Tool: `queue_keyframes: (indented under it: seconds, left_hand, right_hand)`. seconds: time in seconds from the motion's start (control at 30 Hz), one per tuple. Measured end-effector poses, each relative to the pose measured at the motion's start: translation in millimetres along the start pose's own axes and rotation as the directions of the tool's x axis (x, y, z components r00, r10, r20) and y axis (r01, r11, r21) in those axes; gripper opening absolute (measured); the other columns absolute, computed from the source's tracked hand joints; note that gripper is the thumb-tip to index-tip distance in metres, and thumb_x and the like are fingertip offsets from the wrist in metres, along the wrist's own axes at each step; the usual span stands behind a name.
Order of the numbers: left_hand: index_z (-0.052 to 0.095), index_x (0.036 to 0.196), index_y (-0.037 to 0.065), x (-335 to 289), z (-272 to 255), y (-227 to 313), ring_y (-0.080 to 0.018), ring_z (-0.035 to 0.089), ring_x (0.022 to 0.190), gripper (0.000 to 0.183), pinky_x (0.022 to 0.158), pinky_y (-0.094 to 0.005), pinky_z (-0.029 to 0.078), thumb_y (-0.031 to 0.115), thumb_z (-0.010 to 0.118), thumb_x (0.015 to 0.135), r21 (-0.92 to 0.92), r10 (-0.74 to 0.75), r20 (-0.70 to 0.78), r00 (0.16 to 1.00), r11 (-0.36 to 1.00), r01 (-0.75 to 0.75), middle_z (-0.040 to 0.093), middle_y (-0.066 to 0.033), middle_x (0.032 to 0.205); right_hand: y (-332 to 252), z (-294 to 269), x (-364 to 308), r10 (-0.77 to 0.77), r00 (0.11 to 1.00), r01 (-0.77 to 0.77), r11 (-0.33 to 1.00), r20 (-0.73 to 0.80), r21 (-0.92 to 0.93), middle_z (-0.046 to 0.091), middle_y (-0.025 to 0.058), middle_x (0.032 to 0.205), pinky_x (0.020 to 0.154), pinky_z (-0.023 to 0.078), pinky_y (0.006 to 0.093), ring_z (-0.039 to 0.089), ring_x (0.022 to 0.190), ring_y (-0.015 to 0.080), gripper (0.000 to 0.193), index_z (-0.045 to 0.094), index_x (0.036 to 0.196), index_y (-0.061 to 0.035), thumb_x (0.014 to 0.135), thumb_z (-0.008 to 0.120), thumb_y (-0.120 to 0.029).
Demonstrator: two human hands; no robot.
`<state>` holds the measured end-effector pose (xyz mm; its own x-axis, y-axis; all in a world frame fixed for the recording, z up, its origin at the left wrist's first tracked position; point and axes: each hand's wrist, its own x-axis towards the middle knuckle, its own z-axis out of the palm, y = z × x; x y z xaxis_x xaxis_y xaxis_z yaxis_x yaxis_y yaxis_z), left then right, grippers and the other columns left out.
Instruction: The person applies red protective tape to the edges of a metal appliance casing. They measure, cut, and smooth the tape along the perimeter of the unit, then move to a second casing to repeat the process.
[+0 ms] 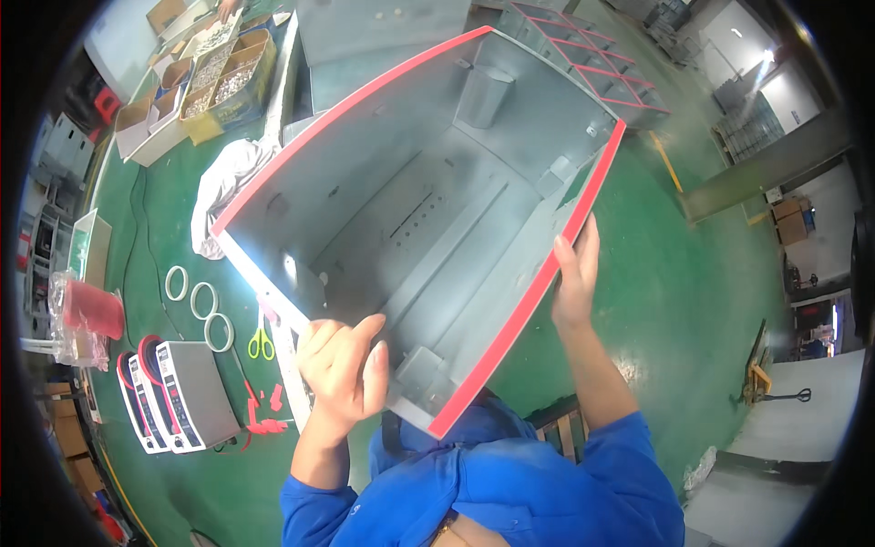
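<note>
In front of my body, tilted, is a large grey metal box (437,228) with its open side facing me. Red strip (524,314) runs along its upper left and right rims, while the lower left rim (251,266) looks white. My right hand (576,278) grips the right wall from outside, with the thumb at the red rim. At the lower left rim, my left hand (342,365) is closed with curled fingers and looks to be gripping the edge. Part of its grip is hidden. Inside the box are slots, small holes and a raised bracket (488,91).
Green-yellow scissors (262,342), tape rolls (219,332) and white electronic units (196,397) lie at left. Beyond them are a white cloth (228,178) and bins of small parts (232,82). Red-edged frames (592,59) stand behind; a pallet jack (761,383) is at right.
</note>
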<state>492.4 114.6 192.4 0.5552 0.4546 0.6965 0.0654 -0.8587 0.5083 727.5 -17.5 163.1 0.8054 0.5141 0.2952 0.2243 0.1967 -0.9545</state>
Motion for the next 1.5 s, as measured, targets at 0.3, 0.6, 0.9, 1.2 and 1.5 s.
queue_keyframes:
  seconds: [0.3,0.6,0.9,1.2,1.5]
  left_hand:
    - [0.06,0.077,0.001,-3.4,-4.3,1.4,-0.0177,0.042,0.046,0.01,0.052,-0.0282,0.034,0.004,0.061,0.067,-0.016,0.028,-0.044,0.999,0.999,-0.029,0.046,-0.0027,0.052]
    - [0.06,0.078,0.003,-6.1,-4.4,3.7,-0.019,0.044,0.05,0.007,0.055,-0.0295,0.036,0.003,0.06,0.071,-0.013,0.035,-0.06,0.998,0.999,-0.036,0.048,-0.0039,0.053]
    - [0.059,0.102,0.003,-40.1,-11.7,28.8,-0.033,0.048,0.109,0.035,0.09,-0.0429,0.039,0.009,0.065,0.068,-0.04,0.03,-0.009,1.0,0.999,-0.03,0.055,-0.014,0.108]
    - [0.056,0.109,0.004,-88.1,-6.1,69.2,-0.0323,0.05,0.108,0.045,0.092,-0.0441,0.039,0.013,0.067,0.066,0.036,0.103,0.107,0.989,0.994,-0.108,0.054,-0.0146,0.112]
    - [0.051,0.111,0.002,-105.4,8.6,73.2,-0.0354,0.044,0.113,0.05,0.094,-0.0439,0.038,0.008,0.068,0.065,0.028,0.093,-0.098,0.991,0.995,-0.091,0.047,-0.0165,0.119]
  right_hand:
    - [4.7,5.8,-2.1,0.176,0.98,-0.148,0.956,-0.092,0.253,0.029,0.0136,0.134,0.102,0.02,0.0324,0.028,0.124,0.0218,0.062,0.022,0.132,0.0045,0.084,0.053,-0.021]
    - [-2.2,18.4,-40.1,0.216,0.974,-0.191,0.941,-0.061,0.28,0.024,0.0141,0.138,0.103,0.019,0.0323,0.024,0.126,0.0223,0.064,0.022,0.133,0.0035,0.085,0.053,-0.024]
    - [-47.4,41.4,-123.6,-0.408,0.869,0.492,0.776,0.28,-0.395,0.03,0.021,0.134,0.104,0.017,0.0398,0.023,0.128,0.0326,0.062,0.033,0.127,0.0043,0.078,0.06,-0.022]
    - [-31.9,24.9,-127.8,-0.601,0.502,0.862,0.407,0.622,-0.303,0.053,0.0153,0.117,0.098,0.032,0.043,0.048,0.112,0.0293,0.037,0.053,0.111,0.0018,0.075,0.047,-0.007]
    - [-7.8,-13.3,-51.6,-0.544,0.694,0.685,0.3,0.471,-0.664,0.039,0.0198,0.128,0.102,0.026,0.0408,0.035,0.121,0.0337,0.054,0.037,0.126,0.0023,0.074,0.052,0.0]
